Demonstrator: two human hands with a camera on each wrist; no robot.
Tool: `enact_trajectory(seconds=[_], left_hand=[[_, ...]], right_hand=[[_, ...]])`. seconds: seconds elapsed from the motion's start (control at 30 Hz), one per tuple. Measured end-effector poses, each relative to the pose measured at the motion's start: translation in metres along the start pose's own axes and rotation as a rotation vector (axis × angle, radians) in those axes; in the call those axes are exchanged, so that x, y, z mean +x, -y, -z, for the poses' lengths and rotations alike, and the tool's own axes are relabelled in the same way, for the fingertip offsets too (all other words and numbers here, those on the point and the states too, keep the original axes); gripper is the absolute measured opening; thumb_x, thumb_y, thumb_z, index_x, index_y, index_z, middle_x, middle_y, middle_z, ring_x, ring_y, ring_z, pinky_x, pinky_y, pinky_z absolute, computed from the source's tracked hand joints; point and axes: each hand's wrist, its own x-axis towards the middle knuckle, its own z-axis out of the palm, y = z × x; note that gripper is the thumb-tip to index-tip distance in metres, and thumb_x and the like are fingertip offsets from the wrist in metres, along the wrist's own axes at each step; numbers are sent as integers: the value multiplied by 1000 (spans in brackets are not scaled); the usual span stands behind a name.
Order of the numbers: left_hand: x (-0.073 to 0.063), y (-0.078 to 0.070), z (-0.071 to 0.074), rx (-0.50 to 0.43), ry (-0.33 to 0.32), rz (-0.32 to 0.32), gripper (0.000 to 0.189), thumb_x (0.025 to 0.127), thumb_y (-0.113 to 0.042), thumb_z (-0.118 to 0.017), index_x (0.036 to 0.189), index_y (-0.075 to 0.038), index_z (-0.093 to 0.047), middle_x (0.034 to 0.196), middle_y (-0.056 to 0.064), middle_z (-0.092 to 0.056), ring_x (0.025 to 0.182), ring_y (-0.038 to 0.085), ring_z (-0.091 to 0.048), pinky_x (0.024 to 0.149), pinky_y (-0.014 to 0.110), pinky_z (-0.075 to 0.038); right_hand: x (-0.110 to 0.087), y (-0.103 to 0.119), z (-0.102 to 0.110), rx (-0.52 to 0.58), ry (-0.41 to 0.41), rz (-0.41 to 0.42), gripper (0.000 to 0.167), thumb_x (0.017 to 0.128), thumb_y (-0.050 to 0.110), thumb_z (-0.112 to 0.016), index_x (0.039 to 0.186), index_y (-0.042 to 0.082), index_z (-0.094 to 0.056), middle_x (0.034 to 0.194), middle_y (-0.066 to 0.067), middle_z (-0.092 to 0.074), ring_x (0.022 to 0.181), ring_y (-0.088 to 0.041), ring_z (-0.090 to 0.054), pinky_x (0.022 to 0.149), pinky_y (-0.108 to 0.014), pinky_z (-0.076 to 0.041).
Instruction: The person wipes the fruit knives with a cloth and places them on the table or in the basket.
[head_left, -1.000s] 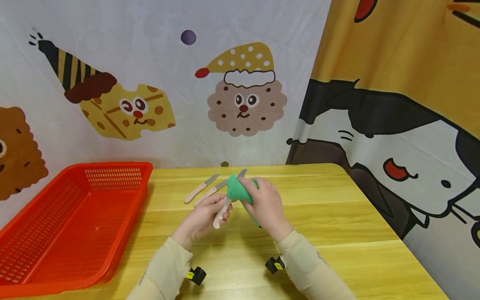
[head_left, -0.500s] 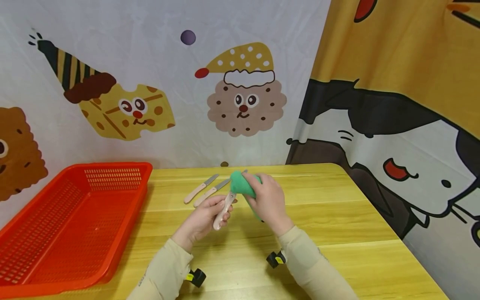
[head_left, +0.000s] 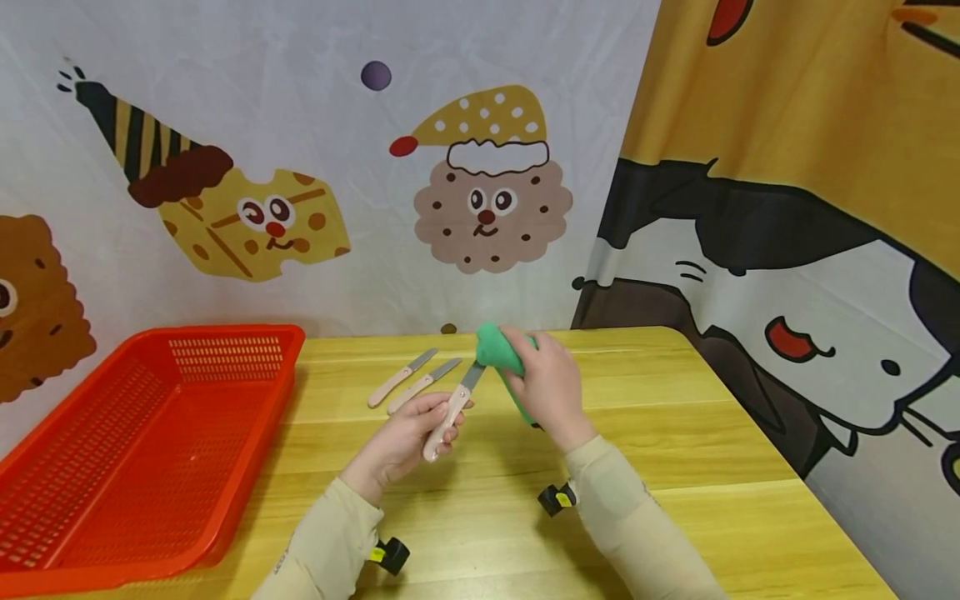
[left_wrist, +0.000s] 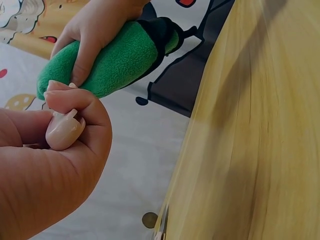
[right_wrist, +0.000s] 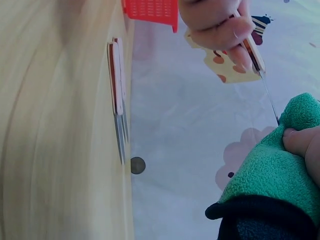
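Note:
In the head view my left hand [head_left: 405,435] grips a small knife [head_left: 448,423] by its pale pink handle, blade tilted up and away to the right. My right hand [head_left: 551,385] pinches a green cloth [head_left: 497,348] over the tip end of that blade, so the tip is hidden. Fuzzy green fabric with dark edging [right_wrist: 265,202] fills the lower right of the right wrist view. Two similar knives [head_left: 392,387] [head_left: 424,385] lie side by side on the table, just beyond my left hand.
A red plastic basket [head_left: 288,379] with perforated walls stands on the left of the wooden table [head_left: 675,433]. Behind the table hangs a white curtain [head_left: 322,108] with cartoon prints, and a yellow printed one [head_left: 810,108] is at the right.
My right hand has slid the cloth up and to the right along the blade, away from the handle. More of the blade shows. My left hand stays nearly still with the knife.

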Motion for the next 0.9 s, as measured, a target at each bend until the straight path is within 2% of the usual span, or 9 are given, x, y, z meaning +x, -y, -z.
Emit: enact_trajectory(seconds=[0.53,0.77,0.9], left_hand=[[-2,-1,1,19,21,21,44,110,-14,-29,137,19,-38,98,5,-55,72,7,-51,61,18,-45],[-3,-1,3,12,-11,29,43,110,-12,-28,138,19,-37,98,6,-55,72,7,-52,61,18,-45],[-4,-2,5,7,-23,26,44,110,-13,-30,138,19,-37,99,7,-55,72,7,-52,61,18,-46]], right_hand=[[-1,-8,5,7,9,-68,58,81,16,-84,134,18,-61,103,-16,-66,85,-34,-63,69,-50,-52],[-5,-14,11,22,-15,-104,56,82,15,-83,133,18,-61,104,-16,-65,86,-35,-63,68,-51,-52],[-7,-13,15,29,-27,-96,58,81,14,-83,134,17,-60,106,-17,-64,88,-36,-63,70,-51,-52]])
